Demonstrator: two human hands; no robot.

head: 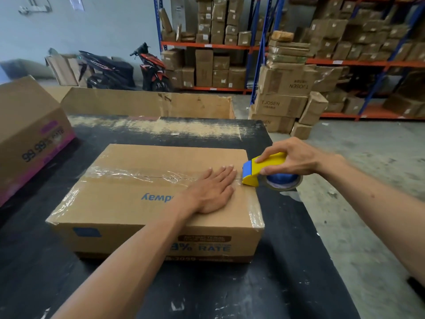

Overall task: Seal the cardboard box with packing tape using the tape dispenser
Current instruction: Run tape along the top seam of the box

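Note:
A closed brown cardboard box (128, 199) lies on the black table (230, 291). Clear packing tape (128, 174) runs along its top seam from the left edge toward the right. My left hand (211, 191) lies flat, fingers together, on the taped seam near the box's right end. My right hand (292, 161) grips a yellow and blue tape dispenser (259, 170) at the box's right top edge. Its blue tape roll (284, 180) hangs just past the edge.
A second box with pink print (30, 139) stands at the left on the table. An open flat carton (147, 103) lies behind the table. Stacked boxes (282, 97), blue-orange shelving (340, 63) and two parked motorbikes (124, 70) fill the back. Concrete floor lies to the right.

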